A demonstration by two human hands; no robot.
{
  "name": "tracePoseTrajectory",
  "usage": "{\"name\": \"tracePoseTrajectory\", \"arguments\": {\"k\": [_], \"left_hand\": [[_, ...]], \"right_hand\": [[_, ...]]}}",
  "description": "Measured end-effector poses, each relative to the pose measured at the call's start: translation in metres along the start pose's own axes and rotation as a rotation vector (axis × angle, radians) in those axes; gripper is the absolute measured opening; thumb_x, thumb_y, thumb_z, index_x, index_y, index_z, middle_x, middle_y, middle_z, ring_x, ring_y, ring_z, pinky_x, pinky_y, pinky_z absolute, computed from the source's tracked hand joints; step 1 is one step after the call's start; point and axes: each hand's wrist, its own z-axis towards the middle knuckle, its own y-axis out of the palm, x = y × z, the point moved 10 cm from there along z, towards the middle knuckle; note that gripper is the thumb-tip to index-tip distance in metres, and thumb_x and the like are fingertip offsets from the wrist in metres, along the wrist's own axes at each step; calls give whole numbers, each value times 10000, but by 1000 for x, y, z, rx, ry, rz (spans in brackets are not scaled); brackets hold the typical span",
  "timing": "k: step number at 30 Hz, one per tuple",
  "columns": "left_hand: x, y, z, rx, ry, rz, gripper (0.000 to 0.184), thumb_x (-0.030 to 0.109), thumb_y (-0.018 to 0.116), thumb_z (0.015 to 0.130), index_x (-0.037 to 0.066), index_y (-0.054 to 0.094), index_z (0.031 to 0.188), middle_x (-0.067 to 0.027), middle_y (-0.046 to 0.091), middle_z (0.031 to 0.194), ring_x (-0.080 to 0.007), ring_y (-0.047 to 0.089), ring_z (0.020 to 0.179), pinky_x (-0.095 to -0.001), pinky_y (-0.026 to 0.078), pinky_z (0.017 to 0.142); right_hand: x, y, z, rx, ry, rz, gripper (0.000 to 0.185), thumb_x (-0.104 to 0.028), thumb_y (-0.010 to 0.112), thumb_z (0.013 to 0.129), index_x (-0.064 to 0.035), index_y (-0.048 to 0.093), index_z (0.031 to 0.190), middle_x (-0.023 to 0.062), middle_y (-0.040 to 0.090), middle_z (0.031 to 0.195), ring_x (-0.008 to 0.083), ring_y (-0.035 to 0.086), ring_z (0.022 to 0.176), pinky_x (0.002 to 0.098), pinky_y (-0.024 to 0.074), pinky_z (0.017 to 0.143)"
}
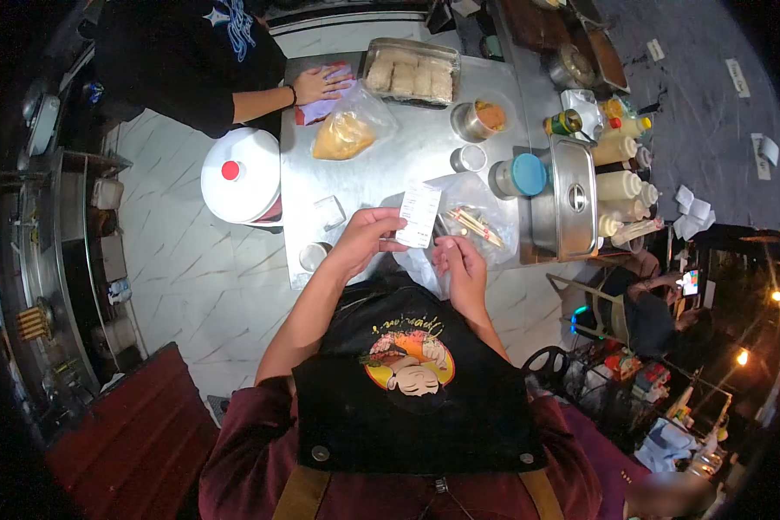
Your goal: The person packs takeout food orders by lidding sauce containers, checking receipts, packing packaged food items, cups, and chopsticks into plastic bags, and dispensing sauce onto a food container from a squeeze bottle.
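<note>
Receipt paper [419,212], a white printed slip, is held upright above the near part of a steel surface [426,132], pinched between the thumb and fingers of the left hand [368,241]. The right hand [461,269] is just beside it, fingers curled in at the edge of a clear plastic bag [503,206]; whether it grips anything cannot be told. Wooden sticks [475,228] with red marks lie at the bag, though whether inside or on top is unclear. To the left of the receipt lies a small clear packet [328,213], with a small metal cup [314,255] nearer the person. Beyond the hands are a tied bag of yellowish food [345,134] and a clear tray [413,100] of pale blocks. Another person's hand [321,84] rests flat on a cloth [314,111] at the far left. Toward the right stand a metal pot [465,124] with orange contents, a container with a blue lid [529,175], a lidded steel box [570,208] and squeeze bottles [617,185]. A black apron [485,425] covers the person's chest.
</note>
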Motion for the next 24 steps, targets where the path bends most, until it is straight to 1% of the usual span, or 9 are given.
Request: {"name": "tracePoseTrajectory", "arguments": {"k": [4,6,8,10,13,14,17,20,24], "left_hand": [[6,-1,-3,19,9,34,288,139,663,986,-6,702,1231,-83,753,1084,-153,732,939,-311,632,791],[7,-7,-8,58,11,54,293,141,662,986,-1,699,1240,-77,750,1094,-150,726,945,-312,626,794],[8,-16,-14,115,14,69,293,142,660,987,5,698,1244,-70,745,1108,-147,717,948,-313,619,794],[11,-27,-24,168,60,48,289,140,659,988,10,695,1243,-64,738,1123,-147,706,963,-315,608,791],[16,-59,-50,320,136,0,249,135,655,987,13,687,1202,-45,719,1080,-131,677,944,-306,590,780],[13,-80,-61,391,172,-28,243,131,652,988,11,686,1196,-40,716,1055,-124,673,924,-298,589,778],[-3,-152,-106,656,311,-103,191,137,645,983,36,675,1142,2,666,975,-91,614,857,-280,558,753],[-28,-204,-145,801,359,-217,237,159,632,997,47,635,1205,-18,676,1045,-117,634,933,-312,543,846],[-72,-230,-160,933,353,-430,306,202,594,1034,51,571,1299,-63,656,1178,-190,634,1069,-360,520,962]], "right_hand": [[-25,-22,24,52,-150,-249,184,-156,643,1023,16,692,1067,69,686,876,120,657,762,291,509,643],[-73,-31,62,140,-520,-548,144,-102,646,995,24,688,1049,149,703,932,214,690,813,349,537,682],[-82,-36,121,113,-573,-842,175,-96,642,976,0,670,1119,236,687,1080,318,690,986,429,551,805],[-53,-48,192,137,-515,-1076,389,-174,727,908,-22,630,1252,261,647,1223,393,630,1168,472,527,933],[-3,-56,262,126,-108,-1203,696,-303,819,783,-21,566,1367,271,612,1308,450,574,1258,484,499,1021],[18,-62,292,58,-137,-1105,797,-387,851,685,-6,604,1340,274,649,1259,452,588,1250,468,495,1053],[29,-42,318,-230,-349,-1192,823,-387,892,640,-19,621,1324,287,684,1204,423,660,1154,462,526,990],[28,-22,311,-282,-232,-1287,750,-353,903,615,-14,656,1237,270,705,1152,402,682,1101,439,534,973],[-6,42,271,-383,-413,-1273,673,-286,894,625,-34,662,1204,244,683,1141,417,670,1061,453,543,951]]}}
